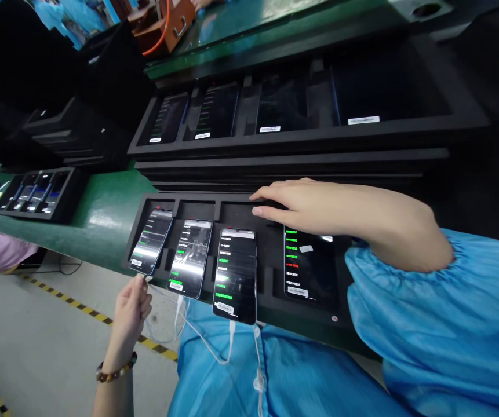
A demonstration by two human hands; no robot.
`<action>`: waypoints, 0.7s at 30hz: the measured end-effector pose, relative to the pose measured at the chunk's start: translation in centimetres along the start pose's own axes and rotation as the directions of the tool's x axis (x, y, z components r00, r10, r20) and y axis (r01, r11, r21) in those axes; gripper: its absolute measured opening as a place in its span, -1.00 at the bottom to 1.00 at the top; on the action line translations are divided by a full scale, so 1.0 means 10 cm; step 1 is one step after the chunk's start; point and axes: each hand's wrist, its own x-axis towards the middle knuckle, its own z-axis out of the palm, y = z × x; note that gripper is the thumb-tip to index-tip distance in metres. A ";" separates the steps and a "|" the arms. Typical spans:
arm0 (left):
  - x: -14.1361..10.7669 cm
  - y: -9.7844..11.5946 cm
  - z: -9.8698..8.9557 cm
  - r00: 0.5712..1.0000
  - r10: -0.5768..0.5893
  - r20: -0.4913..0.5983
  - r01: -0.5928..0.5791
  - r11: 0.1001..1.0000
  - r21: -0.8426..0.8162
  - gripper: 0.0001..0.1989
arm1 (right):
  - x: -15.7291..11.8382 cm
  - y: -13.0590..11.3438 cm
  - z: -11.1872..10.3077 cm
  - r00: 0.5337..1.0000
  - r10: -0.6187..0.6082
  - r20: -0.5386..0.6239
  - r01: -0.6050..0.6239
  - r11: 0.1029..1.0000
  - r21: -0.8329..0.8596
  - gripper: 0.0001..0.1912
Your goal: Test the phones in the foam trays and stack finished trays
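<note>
My left hand (134,304) pinches the end of a white cable (148,278) at the bottom edge of the leftmost phone (152,240). Whether the plug sits in the phone is hidden by my fingers. White cables also run to the bottoms of a second phone (191,255) and a third phone (235,272). All three lie tilted in a black foam tray (240,198), their lower ends over its front edge. My right hand (305,202) hovers with fingers stretched out over the tray, partly covering a fourth phone (303,266). Lists with green text show on the screens, one line red on the fourth.
Behind stands a stack of black trays, the top tray (240,142) holding several phones. A smaller tray of phones (36,194) lies left on the green bench (105,202). Dark stacked trays (84,133) rise behind it. A pink sleeve (1,249) shows at far left.
</note>
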 end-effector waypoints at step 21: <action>-0.49 -0.18 0.54 0.951 -0.159 0.265 0.165 0.986 0.001 -0.26 | 0.01 -0.11 0.01 0.999 -0.029 -0.017 0.029 1.000 -0.007 -0.47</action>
